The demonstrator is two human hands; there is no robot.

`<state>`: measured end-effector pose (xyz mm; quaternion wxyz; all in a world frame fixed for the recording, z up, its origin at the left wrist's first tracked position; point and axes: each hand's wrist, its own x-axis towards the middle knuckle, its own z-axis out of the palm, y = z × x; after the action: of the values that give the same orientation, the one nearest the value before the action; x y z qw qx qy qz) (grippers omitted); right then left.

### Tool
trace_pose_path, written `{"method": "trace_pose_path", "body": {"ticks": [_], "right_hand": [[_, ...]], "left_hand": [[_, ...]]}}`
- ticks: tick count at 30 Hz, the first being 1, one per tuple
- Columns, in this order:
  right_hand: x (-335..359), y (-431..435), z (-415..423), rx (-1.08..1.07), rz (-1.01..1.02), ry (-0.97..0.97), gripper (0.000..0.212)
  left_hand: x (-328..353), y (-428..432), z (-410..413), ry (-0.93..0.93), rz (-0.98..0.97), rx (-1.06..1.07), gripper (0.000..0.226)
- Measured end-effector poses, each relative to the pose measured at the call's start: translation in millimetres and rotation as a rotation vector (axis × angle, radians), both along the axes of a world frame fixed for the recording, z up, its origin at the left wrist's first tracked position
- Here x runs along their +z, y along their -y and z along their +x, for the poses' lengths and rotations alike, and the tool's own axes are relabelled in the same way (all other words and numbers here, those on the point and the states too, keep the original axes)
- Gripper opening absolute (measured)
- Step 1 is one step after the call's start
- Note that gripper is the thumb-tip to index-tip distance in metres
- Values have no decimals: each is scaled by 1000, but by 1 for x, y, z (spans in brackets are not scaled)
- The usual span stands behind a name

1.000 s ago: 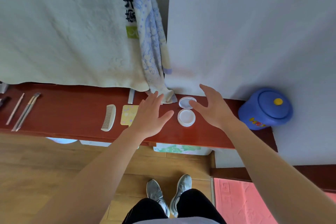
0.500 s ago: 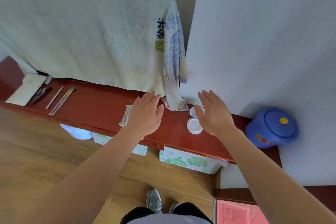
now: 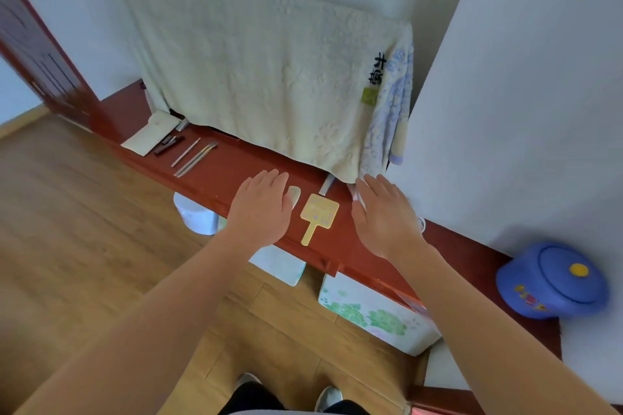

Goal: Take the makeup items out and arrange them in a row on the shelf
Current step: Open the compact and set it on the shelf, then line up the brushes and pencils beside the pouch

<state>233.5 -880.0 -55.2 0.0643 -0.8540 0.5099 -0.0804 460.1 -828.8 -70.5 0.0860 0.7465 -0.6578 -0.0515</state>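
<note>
Hands [image 3: 261, 209] [image 3: 384, 216] flat over red wooden shelf [image 3: 229, 167]

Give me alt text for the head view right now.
The left hand and right hand hover open, palms down, over a red shelf, flanking a yellow hand mirror. Farther left lie slim tools; far right, a blue lidded pot.

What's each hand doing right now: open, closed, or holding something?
Left hand: open, fingers straight, holding nothing.
Right hand: open, fingers straight, holding nothing.
</note>
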Motion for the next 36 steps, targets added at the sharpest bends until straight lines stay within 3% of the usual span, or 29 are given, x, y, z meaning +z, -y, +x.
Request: {"method": "trace_pose_path", "body": {"ticks": [2,10,21,36], "right_hand": [[3,-6,21,40,-8,-22,51],[5,-29,153,126,2,-63,69],[-6,-56,346,129,100,40,53],[-41,39,496,108,181,115,52]], "left_hand": [[4,-10,19,-9,-2,41,51],[14,-53,141,3,-44,108,51],[12,-113,314,33,2,208,50],[-2,-25,463,62,74,227,49]]}}
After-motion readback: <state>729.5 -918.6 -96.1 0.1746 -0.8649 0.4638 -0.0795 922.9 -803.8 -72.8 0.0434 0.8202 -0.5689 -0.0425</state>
